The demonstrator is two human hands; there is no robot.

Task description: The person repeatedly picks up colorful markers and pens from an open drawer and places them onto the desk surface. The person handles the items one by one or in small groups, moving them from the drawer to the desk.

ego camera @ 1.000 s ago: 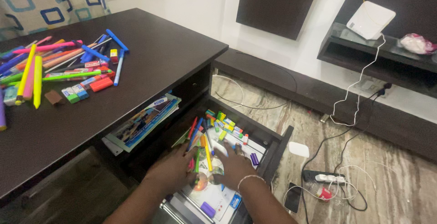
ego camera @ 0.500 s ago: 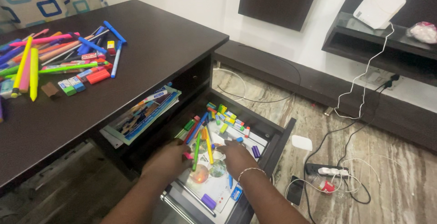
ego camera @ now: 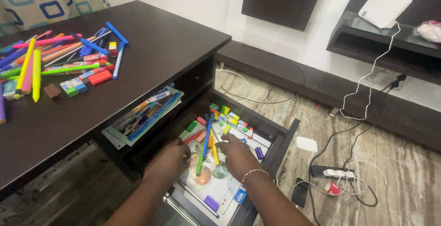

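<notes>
1. While both hands sit down in the open drawer [ego camera: 280, 150], the left hand [ego camera: 169, 161] is palm-down with fingers curled loosely on the drawer's near side; can't tell if it's actually gripping anything.
2. Right hand [ego camera: 238, 156] is spread flat beside it, fingertips at the yellow marker [ego camera: 214, 152] and touching the loose stuff, not clenched on anything I can see.
3. Between the two hands lie a green marker [ego camera: 201, 161] and a blue pen [ego camera: 207, 132], angled across a shiny disc [ego camera: 219, 171] (rainbow glare on it).
4. Further back in the drawer: small coloured erasers [ego camera: 229, 118] bunched near the far wall; a purple one [ego camera: 211, 203] sits alone at the front.
5. Up on the dark desk [ego camera: 161, 47] there's a big heap of pens and markers [ego camera: 59, 58]; a stack of booklets [ego camera: 142, 116] pokes out of the shelf under it.
</notes>
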